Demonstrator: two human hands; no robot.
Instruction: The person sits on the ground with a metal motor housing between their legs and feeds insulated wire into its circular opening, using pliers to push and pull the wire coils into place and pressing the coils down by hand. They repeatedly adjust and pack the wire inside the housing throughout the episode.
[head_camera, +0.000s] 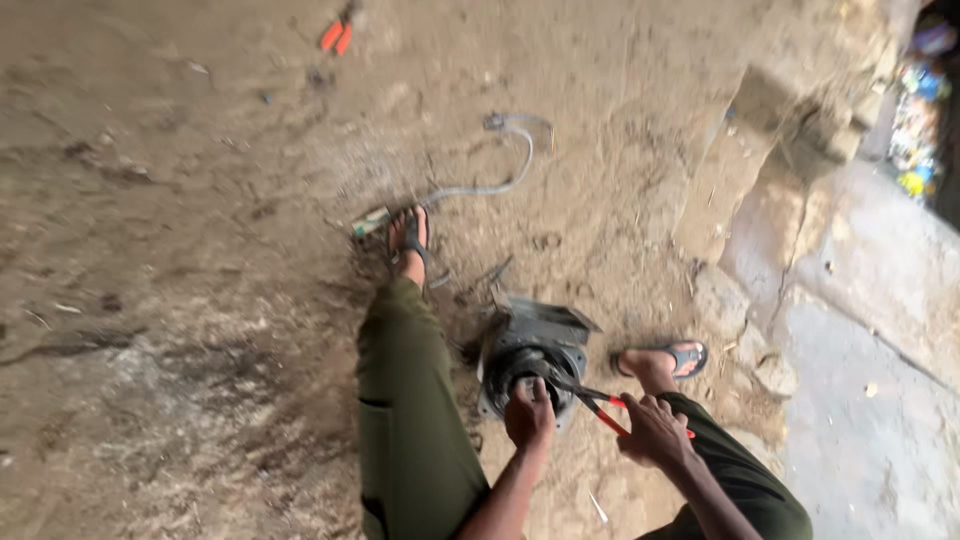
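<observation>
Dirt floor (180, 300) beneath, grey motor housing (533, 352) standing between the sandalled feet, left hand (529, 413) pressed against its round opening with fingers curled, right hand (654, 430) closed round red-handled pliers (598, 402) reaching into that opening.

I see a dark grey motor housing (530, 350), round and grimy with an open ring at its face, sitting on the dirt ground between my feet. Red-handled pliers (590, 400) reach into that ring from the right, jaws at the rim, handles angled down to the right over the ground.
</observation>
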